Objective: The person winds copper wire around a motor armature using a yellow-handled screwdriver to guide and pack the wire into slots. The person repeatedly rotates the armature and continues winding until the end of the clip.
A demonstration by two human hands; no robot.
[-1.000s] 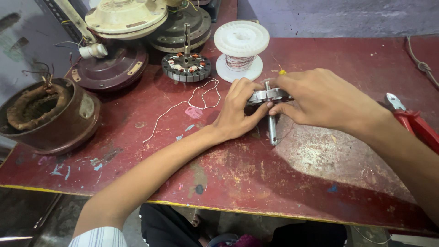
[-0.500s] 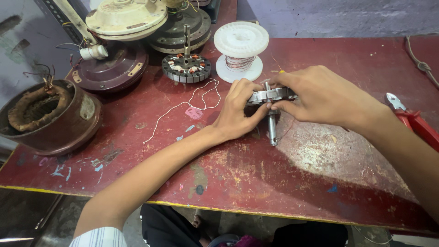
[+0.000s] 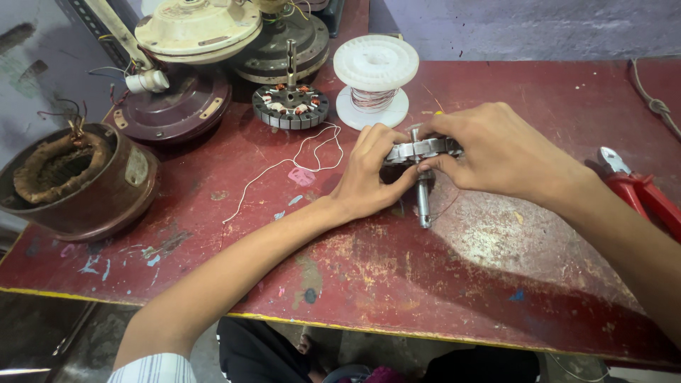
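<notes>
Both hands [image 3: 440, 159] grip a stator core [image 3: 420, 150], seemingly bare.

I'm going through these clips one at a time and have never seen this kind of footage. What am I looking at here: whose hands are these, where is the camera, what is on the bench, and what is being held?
There is no machine here: a person works with two bare hands, filmed by a camera worn on their head, looking down.

The left hand and right hand together grip a flat grey metal ring of stacked plates with a steel shaft through it, held just above the worn red metal workbench.

Behind it stand a white plastic spool of thin copper wire and a second small round core with copper windings. A loose white thread lies nearby. At left are a brown round motor housing with a wound coil inside and stacked fan motor covers. Red-handled pliers lie at right.
</notes>
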